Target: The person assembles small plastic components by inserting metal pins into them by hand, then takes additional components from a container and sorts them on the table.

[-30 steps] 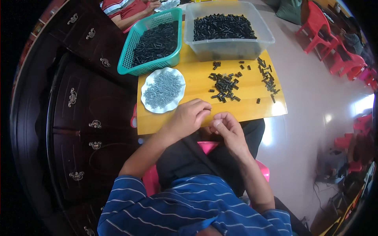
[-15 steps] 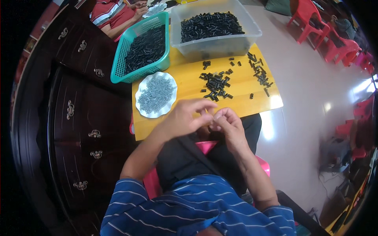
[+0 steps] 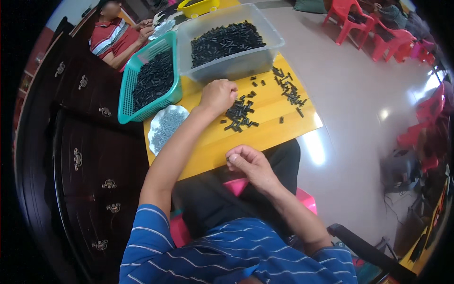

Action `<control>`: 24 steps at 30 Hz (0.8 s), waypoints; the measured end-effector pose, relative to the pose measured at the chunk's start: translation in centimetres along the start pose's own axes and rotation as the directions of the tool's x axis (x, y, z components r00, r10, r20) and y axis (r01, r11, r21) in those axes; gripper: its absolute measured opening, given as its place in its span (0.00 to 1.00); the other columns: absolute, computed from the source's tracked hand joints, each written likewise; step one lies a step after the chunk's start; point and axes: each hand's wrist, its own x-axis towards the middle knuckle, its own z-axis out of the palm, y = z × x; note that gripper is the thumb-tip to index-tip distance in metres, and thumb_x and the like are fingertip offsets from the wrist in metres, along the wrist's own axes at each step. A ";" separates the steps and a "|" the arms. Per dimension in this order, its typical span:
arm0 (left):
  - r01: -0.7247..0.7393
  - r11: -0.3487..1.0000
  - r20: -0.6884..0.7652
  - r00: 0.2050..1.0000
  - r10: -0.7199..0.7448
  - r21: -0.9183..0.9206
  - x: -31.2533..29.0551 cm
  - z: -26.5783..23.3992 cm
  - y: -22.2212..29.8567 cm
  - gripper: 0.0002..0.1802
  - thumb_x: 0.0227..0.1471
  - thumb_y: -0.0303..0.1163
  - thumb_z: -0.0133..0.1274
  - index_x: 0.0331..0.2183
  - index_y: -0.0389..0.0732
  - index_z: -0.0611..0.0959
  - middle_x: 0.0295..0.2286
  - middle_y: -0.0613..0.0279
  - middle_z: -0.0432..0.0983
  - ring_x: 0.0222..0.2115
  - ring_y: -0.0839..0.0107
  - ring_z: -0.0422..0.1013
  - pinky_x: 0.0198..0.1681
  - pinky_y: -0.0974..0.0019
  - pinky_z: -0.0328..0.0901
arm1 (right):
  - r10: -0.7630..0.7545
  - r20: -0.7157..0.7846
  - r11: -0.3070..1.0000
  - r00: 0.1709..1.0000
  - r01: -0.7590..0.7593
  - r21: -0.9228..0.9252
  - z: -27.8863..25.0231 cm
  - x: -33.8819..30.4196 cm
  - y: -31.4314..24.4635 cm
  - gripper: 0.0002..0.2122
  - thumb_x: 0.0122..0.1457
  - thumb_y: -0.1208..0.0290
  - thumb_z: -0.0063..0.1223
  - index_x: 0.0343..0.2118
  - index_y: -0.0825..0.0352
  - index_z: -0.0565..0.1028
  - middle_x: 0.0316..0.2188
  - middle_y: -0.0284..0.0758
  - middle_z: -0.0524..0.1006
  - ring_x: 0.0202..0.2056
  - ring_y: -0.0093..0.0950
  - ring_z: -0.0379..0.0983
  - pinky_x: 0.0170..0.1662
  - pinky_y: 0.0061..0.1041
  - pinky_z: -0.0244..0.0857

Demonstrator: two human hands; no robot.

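Near the tub (image 3: 231, 71), a right hand (image 3: 249, 164) is pinching a piece (image 3: 228, 159)

The right hand is holding well apart from the tub, on its near side; thumb and index finger are meeting, clamping on this small dark piece. The left hand (image 3: 218, 97) is sitting just off the tub's near wall, fingers curling under; their tips are hiding from view, so I cannot tell whether they are gripping anything. A pile (image 3: 241, 113) of black parts is lying on the table (image 3: 265, 130) in front of the tub, with 3 loose parts lying nearer the tub. A strip (image 3: 288, 90) of more parts is trailing from the tub's near right corner. A green basket (image 3: 153, 106) is standing left of the tub, holding black parts. Toward the tub's near left, a plate (image 3: 152, 132) is bearing silvery bits (image 3: 170, 124). A person (image 3: 116, 35) is sitting farther left of the tub; a yellow basin (image 3: 198, 8) is standing behind the tub
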 end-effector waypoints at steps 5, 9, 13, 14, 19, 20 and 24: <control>0.013 0.998 0.119 0.993 -0.021 0.069 1.8 0.8 0.7 0.08 0.45 0.33 0.56 0.29 0.44 0.88 0.30 0.54 0.81 0.34 0.53 0.77 0.39 0.50 0.71 | -0.005 0.029 1.000 1.000 0.005 0.009 -0.5 0.1 0.0 0.08 0.67 0.68 0.51 0.40 0.68 0.76 0.33 0.28 0.76 0.36 0.18 0.72 0.43 0.19 0.68; -0.012 0.999 0.183 0.983 0.005 0.033 2.9 1.7 1.3 0.09 0.46 0.34 0.55 0.28 0.44 0.87 0.28 0.51 0.81 0.31 0.49 0.77 0.36 0.49 0.70 | -0.089 -0.014 0.985 0.996 0.086 -0.147 -1.0 -0.2 -0.4 0.08 0.67 0.68 0.51 0.37 0.68 0.76 0.29 0.29 0.76 0.32 0.19 0.72 0.39 0.21 0.69; -0.034 0.996 0.141 0.990 0.022 0.085 1.9 1.2 -0.7 0.07 0.44 0.34 0.57 0.26 0.43 0.86 0.26 0.50 0.80 0.31 0.49 0.77 0.35 0.48 0.70 | -0.145 0.035 0.988 0.989 0.146 -0.058 -0.1 0.9 1.1 0.07 0.66 0.70 0.52 0.36 0.68 0.75 0.26 0.28 0.74 0.29 0.18 0.70 0.35 0.19 0.67; -0.029 0.997 0.137 0.990 0.018 0.078 1.9 1.2 -0.5 0.06 0.44 0.33 0.58 0.26 0.42 0.86 0.26 0.50 0.80 0.30 0.48 0.77 0.35 0.48 0.70 | -0.149 0.043 0.988 0.988 0.150 -0.021 -0.2 0.9 1.1 0.06 0.66 0.70 0.52 0.35 0.68 0.74 0.26 0.28 0.73 0.28 0.18 0.69 0.34 0.19 0.66; -0.094 0.989 0.158 0.985 0.076 0.112 2.5 2.0 0.6 0.04 0.44 0.30 0.60 0.24 0.40 0.85 0.26 0.51 0.79 0.32 0.50 0.76 0.37 0.50 0.70 | -0.160 0.020 0.987 0.987 0.159 0.021 -0.6 0.5 1.4 0.06 0.66 0.71 0.51 0.35 0.68 0.73 0.25 0.27 0.72 0.27 0.17 0.67 0.33 0.18 0.64; -0.129 0.981 0.167 0.981 0.103 0.147 2.6 2.0 0.5 0.04 0.44 0.30 0.60 0.24 0.40 0.84 0.27 0.52 0.79 0.32 0.50 0.76 0.37 0.50 0.70 | -0.164 0.018 0.986 0.986 0.164 0.014 -0.5 0.5 1.4 0.06 0.66 0.71 0.51 0.35 0.68 0.73 0.25 0.27 0.72 0.27 0.17 0.67 0.33 0.18 0.64; -0.155 0.980 0.167 0.977 0.133 0.126 3.0 1.9 0.1 0.05 0.45 0.30 0.57 0.24 0.39 0.83 0.26 0.51 0.78 0.32 0.50 0.76 0.38 0.50 0.70 | -0.140 0.033 0.990 0.990 0.139 0.014 -0.5 0.6 1.2 0.06 0.67 0.71 0.50 0.35 0.68 0.73 0.26 0.27 0.72 0.28 0.17 0.67 0.33 0.18 0.64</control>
